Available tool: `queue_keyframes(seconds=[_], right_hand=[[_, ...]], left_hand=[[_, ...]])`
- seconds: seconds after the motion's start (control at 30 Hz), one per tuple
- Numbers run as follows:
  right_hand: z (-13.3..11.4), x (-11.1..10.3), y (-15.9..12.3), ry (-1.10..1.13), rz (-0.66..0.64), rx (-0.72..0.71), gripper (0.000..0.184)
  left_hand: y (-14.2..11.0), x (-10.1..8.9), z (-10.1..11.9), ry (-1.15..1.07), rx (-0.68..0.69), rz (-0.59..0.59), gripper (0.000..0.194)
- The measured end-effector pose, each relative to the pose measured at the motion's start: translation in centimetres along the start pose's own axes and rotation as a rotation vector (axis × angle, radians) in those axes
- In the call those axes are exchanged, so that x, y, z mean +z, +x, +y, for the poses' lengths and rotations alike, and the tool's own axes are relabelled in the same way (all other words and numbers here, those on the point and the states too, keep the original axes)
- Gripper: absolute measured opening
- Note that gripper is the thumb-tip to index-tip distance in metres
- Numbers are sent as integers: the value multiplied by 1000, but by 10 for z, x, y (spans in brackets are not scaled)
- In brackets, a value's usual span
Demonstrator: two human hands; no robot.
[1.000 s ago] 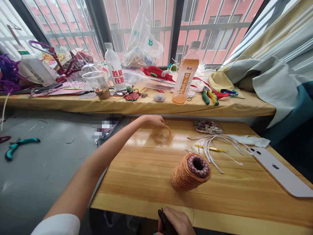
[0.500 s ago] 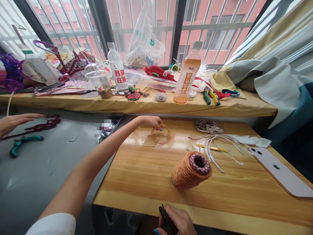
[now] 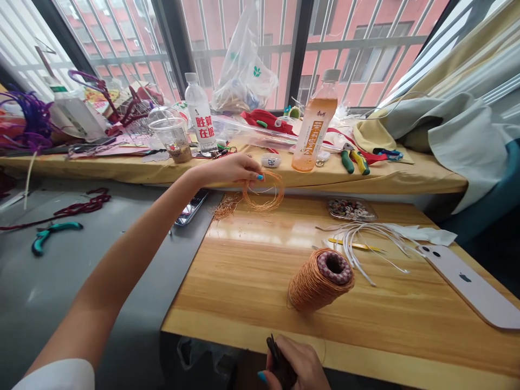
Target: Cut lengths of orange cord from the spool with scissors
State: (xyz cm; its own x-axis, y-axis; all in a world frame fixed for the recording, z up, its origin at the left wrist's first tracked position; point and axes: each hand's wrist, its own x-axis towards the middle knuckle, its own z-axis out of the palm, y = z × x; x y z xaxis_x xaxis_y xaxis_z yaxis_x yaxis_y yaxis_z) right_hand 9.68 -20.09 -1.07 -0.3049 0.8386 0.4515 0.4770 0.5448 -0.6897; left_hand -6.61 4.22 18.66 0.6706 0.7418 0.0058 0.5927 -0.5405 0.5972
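My left hand (image 3: 239, 169) is reached out to the far side of the wooden table, its fingers pinching the upper rim of a coil of thin orange cord (image 3: 266, 207). The coil hangs just above the tabletop. Near the front edge, my right hand (image 3: 303, 362) is closed around small dark thread snips (image 3: 276, 355), whose narrow tips point up; the rest is hidden in my palm. Between the hands stands a big spool of orange cord (image 3: 311, 287), slightly tilted in view. A tangle of orange cord scraps (image 3: 226, 207) lies left of the coil.
White cords (image 3: 353, 249), yellow tweezers (image 3: 357, 245), a bead box (image 3: 351, 208) and a phone (image 3: 467, 281) lie to the right. Teal pliers (image 3: 52, 233) and dark red braided cord (image 3: 87, 206) rest on the grey table. Bottles (image 3: 314, 130) line the windowsill.
My left hand has lifted the orange coil off the tabletop and moved slightly left and away. Another person's hand at the far left has gone from view. My right hand keeps its grip.
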Motion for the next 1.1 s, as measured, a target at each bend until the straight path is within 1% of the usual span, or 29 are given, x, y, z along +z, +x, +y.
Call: queue_keyframes(seconds=[0.03,0.17,0.37,0.5,0.63,0.73,0.8,0.87,0.93,1.0,1.07,1.1], right_hand=[[0,1,0,0,9,-2,36],[-1,1,-1,-10,-24,5,32],[1,3,-5,-10,-20,31,31],[3,4,-7,5,-45,38,28],[4,4,-8,2,-47,48,25],[4,5,-8,11,-49,57,23],[4,5,-9,21,-60,60,23],[5,6,-9,20,-60,61,23],[5,6,-10,11,-53,53,24],[7,6,-10,1,-54,40,24],[8,6,-11,-2,-53,20,25],[9,6,-11,-4,-50,11,25]], left_hand=[[-3,-2,1,-37,-15,32,20],[-7,-8,1,-178,-40,124,19],[-12,-7,8,-301,-50,216,17],[-17,-3,13,-350,-74,201,17],[-29,5,10,-446,-112,171,19],[-44,21,0,-546,-163,174,24],[-55,38,-13,-631,-212,159,28],[-64,59,-29,-703,-280,116,33],[-71,81,-47,-722,-370,44,37],[-77,99,-63,-682,-448,-53,40],[-82,109,-75,-583,-487,-176,42],[-85,110,-79,-506,-496,-230,43]])
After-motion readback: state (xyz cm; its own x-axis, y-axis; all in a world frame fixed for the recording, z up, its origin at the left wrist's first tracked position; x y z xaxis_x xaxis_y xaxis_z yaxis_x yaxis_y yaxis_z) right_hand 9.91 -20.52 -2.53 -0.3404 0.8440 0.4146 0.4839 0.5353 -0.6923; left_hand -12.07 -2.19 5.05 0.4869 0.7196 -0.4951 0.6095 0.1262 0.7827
